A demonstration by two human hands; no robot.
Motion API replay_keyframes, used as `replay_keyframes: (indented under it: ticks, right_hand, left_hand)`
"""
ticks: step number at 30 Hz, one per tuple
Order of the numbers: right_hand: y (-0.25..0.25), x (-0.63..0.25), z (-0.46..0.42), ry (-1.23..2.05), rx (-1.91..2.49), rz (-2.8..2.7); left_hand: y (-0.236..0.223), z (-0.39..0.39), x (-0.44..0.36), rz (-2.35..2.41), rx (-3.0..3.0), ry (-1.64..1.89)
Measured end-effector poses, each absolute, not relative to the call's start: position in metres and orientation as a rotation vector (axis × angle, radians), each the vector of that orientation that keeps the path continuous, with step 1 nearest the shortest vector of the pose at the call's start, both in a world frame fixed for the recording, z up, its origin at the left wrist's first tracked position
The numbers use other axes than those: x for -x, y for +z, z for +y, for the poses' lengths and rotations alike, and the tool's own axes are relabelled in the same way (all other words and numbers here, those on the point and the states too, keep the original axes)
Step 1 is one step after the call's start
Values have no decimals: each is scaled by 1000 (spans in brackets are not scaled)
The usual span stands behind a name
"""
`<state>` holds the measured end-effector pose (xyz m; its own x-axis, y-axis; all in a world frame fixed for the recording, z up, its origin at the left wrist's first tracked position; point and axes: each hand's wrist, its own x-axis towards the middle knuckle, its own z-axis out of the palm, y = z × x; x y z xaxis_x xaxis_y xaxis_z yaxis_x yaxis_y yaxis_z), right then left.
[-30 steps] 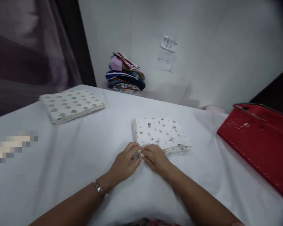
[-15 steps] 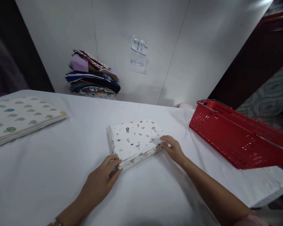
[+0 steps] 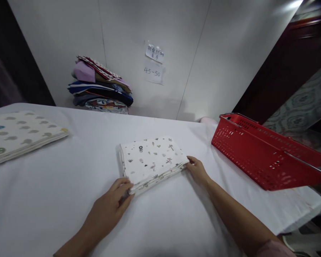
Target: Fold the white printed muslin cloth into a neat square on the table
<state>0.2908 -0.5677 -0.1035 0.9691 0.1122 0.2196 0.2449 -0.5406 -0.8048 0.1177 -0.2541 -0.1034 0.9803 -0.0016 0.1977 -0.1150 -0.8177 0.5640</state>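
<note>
A folded white cloth printed with small plants and animals lies on the white-covered table, its layered edge facing me. At its near left corner, my left hand pinches the layers, thumb below and fingers on top. My right hand grips the near right corner, with fingertips at the edge and the thumb partly hidden beneath the hand.
A red plastic basket with metal handles stands at the table's right end. Another folded cloth with grey shapes lies at the left. Against the back wall is a stack of folded fabrics, with paper signs to its right.
My right hand has slid from on top of the cloth outward to its right corner. My left hand keeps its place at the left corner. The whole view has shifted slightly.
</note>
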Motion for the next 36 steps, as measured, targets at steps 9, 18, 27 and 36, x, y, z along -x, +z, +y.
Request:
replay_keyframes:
  ticks: [9, 18, 27, 36]
  right_hand:
    - [-122, -307, -580, -226, 2186, -337]
    - [-118, -300, -583, -240, 2239, -412]
    - [-113, -298, -584, -181, 2283, -427]
    - [-87, -282, -559, -386, 2334, -779]
  left_hand:
    - [-97, -261, -119, -75, -2617, 213]
    - [-95, -261, -119, -79, -2597, 209]
    - [-102, -259, -116, -105, -2629, 253]
    - [-97, -264, -115, -97, -2609, 213]
